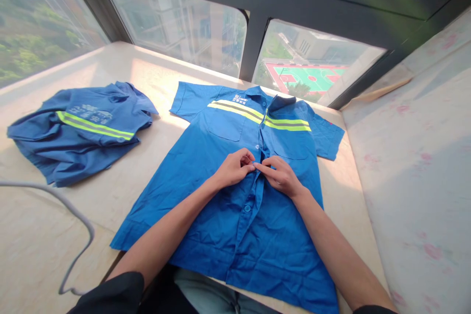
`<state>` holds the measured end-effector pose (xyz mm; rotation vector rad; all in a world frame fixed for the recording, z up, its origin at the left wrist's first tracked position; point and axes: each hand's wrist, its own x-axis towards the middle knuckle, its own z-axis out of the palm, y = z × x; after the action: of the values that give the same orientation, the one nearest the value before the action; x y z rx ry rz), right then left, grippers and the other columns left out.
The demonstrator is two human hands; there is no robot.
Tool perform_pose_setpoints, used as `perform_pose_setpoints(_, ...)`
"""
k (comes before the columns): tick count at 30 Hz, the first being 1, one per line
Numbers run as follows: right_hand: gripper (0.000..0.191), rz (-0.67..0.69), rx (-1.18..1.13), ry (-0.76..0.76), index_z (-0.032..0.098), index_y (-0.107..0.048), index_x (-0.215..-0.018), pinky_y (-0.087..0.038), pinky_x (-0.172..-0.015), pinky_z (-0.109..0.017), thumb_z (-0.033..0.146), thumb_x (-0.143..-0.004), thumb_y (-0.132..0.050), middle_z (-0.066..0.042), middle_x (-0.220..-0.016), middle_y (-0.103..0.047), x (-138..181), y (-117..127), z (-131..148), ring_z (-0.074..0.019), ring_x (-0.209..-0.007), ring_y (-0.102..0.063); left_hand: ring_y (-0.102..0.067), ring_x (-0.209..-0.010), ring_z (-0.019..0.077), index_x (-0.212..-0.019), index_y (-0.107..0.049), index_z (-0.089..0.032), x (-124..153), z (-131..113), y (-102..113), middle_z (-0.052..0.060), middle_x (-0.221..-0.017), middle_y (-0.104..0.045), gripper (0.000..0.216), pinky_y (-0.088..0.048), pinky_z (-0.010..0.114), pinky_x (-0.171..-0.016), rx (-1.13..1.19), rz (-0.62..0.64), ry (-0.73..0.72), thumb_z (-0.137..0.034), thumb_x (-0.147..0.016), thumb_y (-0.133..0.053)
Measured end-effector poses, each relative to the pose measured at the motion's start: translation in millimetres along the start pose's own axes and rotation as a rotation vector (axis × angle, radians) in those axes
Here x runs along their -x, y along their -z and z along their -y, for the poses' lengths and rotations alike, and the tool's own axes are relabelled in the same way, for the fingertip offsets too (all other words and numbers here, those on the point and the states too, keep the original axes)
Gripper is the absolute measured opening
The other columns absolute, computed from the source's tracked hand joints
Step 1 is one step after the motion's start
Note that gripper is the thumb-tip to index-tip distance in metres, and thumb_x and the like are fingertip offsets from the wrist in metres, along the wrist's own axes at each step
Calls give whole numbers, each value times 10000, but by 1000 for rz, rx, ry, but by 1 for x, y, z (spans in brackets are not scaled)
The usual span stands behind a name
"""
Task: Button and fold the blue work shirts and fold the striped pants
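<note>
A blue short-sleeved work shirt [206, 171] lies spread face up in front of me, with a yellow-green and grey reflective stripe across its chest. At the middle of its front opening, my left hand [235, 168] pinches the placket edge. My right hand [280, 176] faces it, thumb and fingers closed on the other side of the same spot. Fingertips of both hands nearly meet there and hide what lies between them. One button [248, 209] shows below my hands, and another button [257, 146] shows just above them. Around the hands the front edges stand slightly apart.
A second blue shirt [91, 130], crumpled, lies to the left on the pale ledge [147, 157]. A grey cable [79, 216] curves over the surface at the lower left. Dark-framed windows [253, 34] border the back, and a flower-patterned wall [415, 171] stands at the right.
</note>
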<state>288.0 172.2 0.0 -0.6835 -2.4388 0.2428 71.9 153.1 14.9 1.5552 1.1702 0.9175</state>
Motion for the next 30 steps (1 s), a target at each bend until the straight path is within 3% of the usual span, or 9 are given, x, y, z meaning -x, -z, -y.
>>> perform_pose_setpoints(12, 321, 15, 99, 29, 221, -678, -1168, -490, -764, -381, 156, -984, -423, -99, -941, -664, -4, -4, 4, -225, -860, -592, -692, -783, 161, -854, -645, -187, 8, -5, -3, 5, -813, -725, 93, -547, 271, -746, 15, -87, 37, -228, -773, -668)
perform_pose_setpoints(17, 287, -5, 130, 83, 189, -667, -1126, -487, -729, -377, 136, -967, -433, -103, -916, -658, -5, -7, 2, -229, -839, -579, -680, -874, 181, -1064, -639, -184, 19, -12, -4, 13, -941, -718, 383, -553, 298, -820, -115, 8, -15, -270, -704, -740)
perform_pose_setpoints(20, 273, 4, 134, 94, 183, -659, -1110, -487, -733, -378, 128, -963, -436, -106, -920, -660, -5, -8, 1, -231, -849, -577, -673, -950, 215, -1185, -597, -177, 25, -16, -12, 48, -1023, -711, 524, -542, 339, -881, -271, -39, -19, -243, -691, -758)
perform_pose_setpoints(26, 261, 19, 108, 68, 200, -660, -1104, -483, -750, -380, 137, -967, -446, -97, -924, -660, -4, -9, 1, -225, -850, -580, -660, -1033, 265, -1236, -581, -158, 31, -12, -32, 110, -1125, -698, 470, -522, 411, -945, -493, -145, -56, -264, -793, -700)
perform_pose_setpoints(30, 243, 23, 98, 70, 191, -664, -1085, -479, -749, -374, 147, -974, -453, -101, -927, -660, -5, -8, 2, -225, -857, -584, -666, -1035, 242, -1241, -587, -159, 30, -8, -33, 101, -1115, -707, 390, -520, 392, -954, -483, -159, -62, -204, -856, -637)
